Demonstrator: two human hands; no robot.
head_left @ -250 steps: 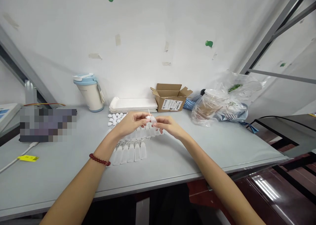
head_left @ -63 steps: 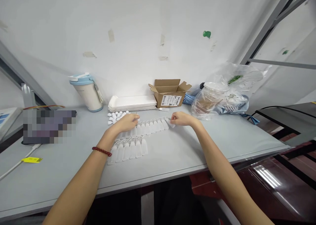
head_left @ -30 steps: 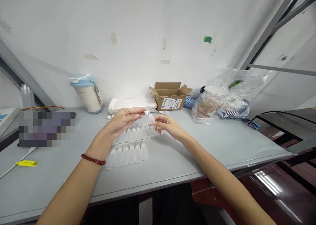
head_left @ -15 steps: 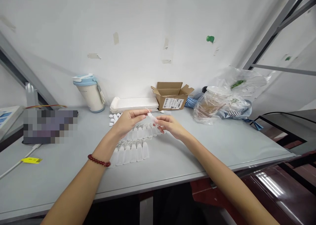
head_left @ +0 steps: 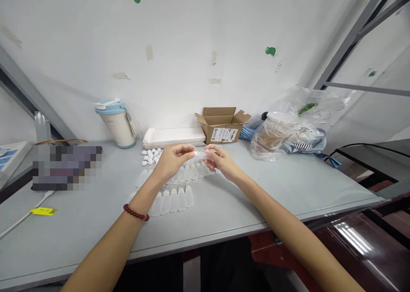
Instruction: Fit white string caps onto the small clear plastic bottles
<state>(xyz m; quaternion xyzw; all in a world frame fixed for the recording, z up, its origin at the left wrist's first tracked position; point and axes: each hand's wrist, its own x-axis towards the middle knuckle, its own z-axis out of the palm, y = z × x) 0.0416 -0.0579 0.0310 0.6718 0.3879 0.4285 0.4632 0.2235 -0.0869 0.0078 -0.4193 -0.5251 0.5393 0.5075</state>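
- Head view: a small elongated translucent white plastic piece (head_left: 200, 154) is held in the air between both hands, above the grey tabletop (head_left: 230, 210), lying close to level.
- Left hand (head_left: 173, 160): thumb and forefinger pinch the left end of the piece. The other fingers are curled; their tips cannot be made out. A dark red beaded bracelet (head_left: 136, 213) circles the wrist.
- Right hand (head_left: 221, 161): thumb and forefinger pinch the right part of the piece. The remaining fingers are bent beneath it, partly hidden.
- Below the hands, on the tabletop: a rear row of translucent white plastic tags with thin white cords (head_left: 189, 172), partly covered by the left hand and forearm.
- Nearer the person: a front row of similar tags (head_left: 173, 200), laid side by side, cords at their far ends.
- Left of the left hand: a loose group of small faceted white pieces (head_left: 150, 157).
- Behind that group: a stack of flat white rectangular trays (head_left: 174, 135), near the wall (head_left: 179, 39).
- Just right of the stack: an open brown cardboard box (head_left: 221, 131), flaps raised, a white printed label on its front.
- Rear left: a cream tumbler with a light-blue lid and strap (head_left: 118, 127).
- Rear right: a clear plastic bag around a lidded round tub (head_left: 269, 138), contents brownish.
- Far left: a dark flat object (head_left: 65, 168), obscured by pixelation; beside it, a white cable with a yellow tag (head_left: 44, 211).
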